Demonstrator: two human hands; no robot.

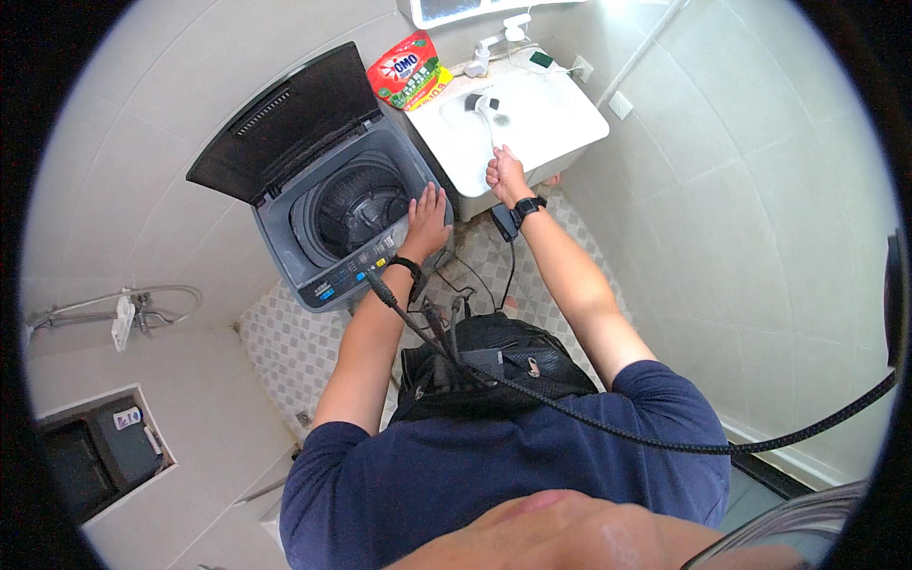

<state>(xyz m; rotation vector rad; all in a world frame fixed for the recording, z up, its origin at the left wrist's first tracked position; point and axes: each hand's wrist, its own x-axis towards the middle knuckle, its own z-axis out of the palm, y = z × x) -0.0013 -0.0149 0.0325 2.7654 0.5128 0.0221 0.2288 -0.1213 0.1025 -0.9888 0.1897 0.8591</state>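
From where I stand, a white-handled tool [489, 126] reaches into the washbasin [560, 122], its dark-tipped head over the bowl (whether that head actually touches the bottom I can't tell). The person's right hand [506, 174] is closed around the near end of the handle, just above the front edge. So I'd judge the work at the basin to be under way: the tool is picked up and in place, but not yet laid down. How much of the bowl is dealt with, I can't say from here.

To the left, the left hand [427, 220] lies palm-down with fingers extended on the rim of the grey washing machine [282, 255], gripping nothing. That machine's dark lid [294, 109] is already raised and the drum [361, 195] lies exposed; closing it remains undone.

Behind, a red detergent pouch [408, 71] stands between lid and basin, and a white faucet [484, 55] rises at the back, with a small dark green item [541, 59] on the ledge beside it. Over by the left wall hangs a shower fitting [138, 309].
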